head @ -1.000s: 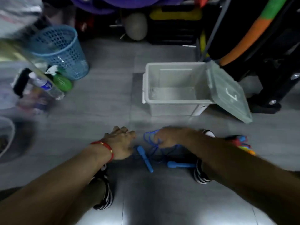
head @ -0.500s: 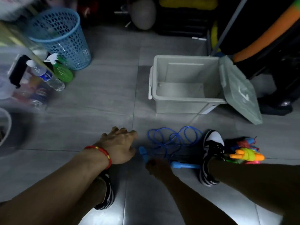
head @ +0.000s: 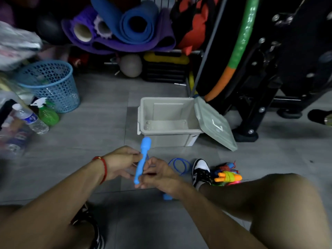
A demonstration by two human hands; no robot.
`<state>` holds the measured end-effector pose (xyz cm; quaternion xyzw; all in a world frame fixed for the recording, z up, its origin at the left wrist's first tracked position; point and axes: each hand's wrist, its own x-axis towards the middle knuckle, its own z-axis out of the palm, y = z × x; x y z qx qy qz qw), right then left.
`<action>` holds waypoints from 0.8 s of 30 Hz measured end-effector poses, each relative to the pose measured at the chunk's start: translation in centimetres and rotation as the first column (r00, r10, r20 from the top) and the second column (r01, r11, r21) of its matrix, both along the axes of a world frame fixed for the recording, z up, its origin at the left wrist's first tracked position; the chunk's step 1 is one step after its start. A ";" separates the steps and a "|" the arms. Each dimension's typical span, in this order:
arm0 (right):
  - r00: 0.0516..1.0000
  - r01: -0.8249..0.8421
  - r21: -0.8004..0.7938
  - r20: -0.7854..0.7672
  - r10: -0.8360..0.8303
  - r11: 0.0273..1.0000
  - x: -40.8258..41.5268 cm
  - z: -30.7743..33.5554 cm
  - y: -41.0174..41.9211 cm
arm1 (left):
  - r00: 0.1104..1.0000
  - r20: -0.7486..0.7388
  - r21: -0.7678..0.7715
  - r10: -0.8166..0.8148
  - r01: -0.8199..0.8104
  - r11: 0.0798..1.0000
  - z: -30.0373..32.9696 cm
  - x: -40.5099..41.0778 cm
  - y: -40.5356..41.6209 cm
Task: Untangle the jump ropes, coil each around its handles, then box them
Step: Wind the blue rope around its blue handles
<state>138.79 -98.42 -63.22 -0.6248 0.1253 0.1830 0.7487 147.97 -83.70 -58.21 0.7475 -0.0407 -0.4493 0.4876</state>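
A blue jump rope handle (head: 142, 159) stands nearly upright between my hands, lifted off the floor. My left hand (head: 119, 163) pinches its middle and my right hand (head: 157, 174) grips its lower end. The rope's blue cord (head: 179, 165) lies looped on the floor to the right, and its second blue handle (head: 166, 196) peeks out under my right wrist. A coiled multicoloured jump rope with orange handles (head: 227, 177) rests beside my right shoe. The grey plastic box (head: 168, 139) stands open just beyond my hands, its lid (head: 214, 124) hanging to the right.
A blue mesh basket (head: 49, 84), a green spray bottle (head: 47, 114) and a water bottle (head: 31, 119) stand at the left. Rolled mats (head: 125, 26), a grey ball (head: 130, 65) and black equipment (head: 269, 69) line the back. My right shoe (head: 201, 171) sits by the cord.
Both hands lifted one blue handle off the floor and now hold it upright. The view tilted up, showing more of the back shelf.
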 end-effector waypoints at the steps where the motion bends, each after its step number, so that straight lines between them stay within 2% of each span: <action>1: 1.000 -0.023 -0.031 0.018 0.024 0.999 0.0 0.5 -0.3 | 1.000 -0.002 -0.023 -0.023 0.023 0.999 0.4 -0.2 -0.1; 3: 0.995 0.004 -0.197 0.100 0.016 0.980 0.4 1.3 -1.3 | 0.995 0.095 -0.002 -0.004 0.004 1.000 0.7 -0.2 -0.1; 4: 0.985 0.093 -0.333 0.166 -0.039 0.938 0.8 1.6 -1.9 | 0.975 0.221 0.058 -0.037 0.024 0.998 0.9 0.1 0.0; 6: 0.937 0.301 -0.521 0.315 -0.148 0.798 1.6 2.5 -3.3 | 0.855 0.453 0.243 -0.251 0.152 0.958 1.8 0.8 0.6; 7: 0.931 0.307 -0.563 0.343 -0.121 0.767 2.0 3.0 -3.8 | 0.786 0.514 0.302 -0.342 0.207 0.930 2.4 0.9 1.1; 8: 0.945 0.235 -0.584 0.324 -0.042 0.777 2.5 3.4 -4.1 | 0.752 0.538 0.305 -0.380 0.247 0.920 3.0 0.9 1.5; 9: 0.965 0.115 -0.594 0.256 0.052 0.796 2.9 3.9 -4.0 | 0.760 0.542 0.248 -0.360 0.264 0.932 3.3 0.8 1.9; 11: 0.976 -0.100 -0.530 0.112 0.186 0.842 3.7 3.8 -3.6 | 0.854 0.492 0.037 -0.169 0.174 0.984 4.0 0.6 2.9; 13: 0.969 -0.174 -0.545 0.051 0.240 0.820 3.9 2.0 -3.5 | 0.888 0.420 -0.196 0.189 -0.115 0.974 4.5 1.2 4.6; 14: 0.961 -0.217 -0.625 0.000 0.278 0.750 3.7 0.4 -3.8 | 0.856 0.331 -0.306 0.397 -0.300 0.903 4.8 2.0 5.6; 15: 0.942 -0.282 -0.707 -0.075 0.328 0.649 3.2 -1.0 -4.4 | 0.788 0.203 -0.388 0.582 -0.481 0.786 5.2 2.9 6.7; 16: 0.919 -0.324 -0.781 -0.125 0.375 0.533 2.8 -2.1 -4.4 | 0.697 0.078 -0.421 0.713 -0.626 0.657 5.6 3.9 8.3; 17: 0.911 -0.313 -0.824 -0.120 0.395 0.472 2.0 -3.2 -5.1 | 0.630 0.020 -0.391 0.776 -0.710 0.586 6.0 4.7 9.1; 18: 0.925 -0.260 -0.837 -0.073 0.374 0.481 1.4 -3.7 -5.6 | 0.603 0.070 -0.308 0.795 -0.745 0.592 6.0 5.2 9.8; 21: 0.945 -0.051 -0.807 0.151 0.289 0.589 1.6 -1.5 -5.4 | 0.646 0.365 -0.052 0.670 -0.705 0.707 4.5 5.0 10.8; 22: 0.922 -0.026 -0.819 0.202 0.331 0.573 2.2 0.2 -4.8 | 0.668 0.462 -0.029 0.583 -0.646 0.763 4.1 4.3 10.4; 24: 0.822 -0.026 -0.873 0.259 0.507 0.487 4.1 4.0 -3.0 | 0.742 0.590 0.012 0.318 -0.401 0.916 4.0 2.6 8.9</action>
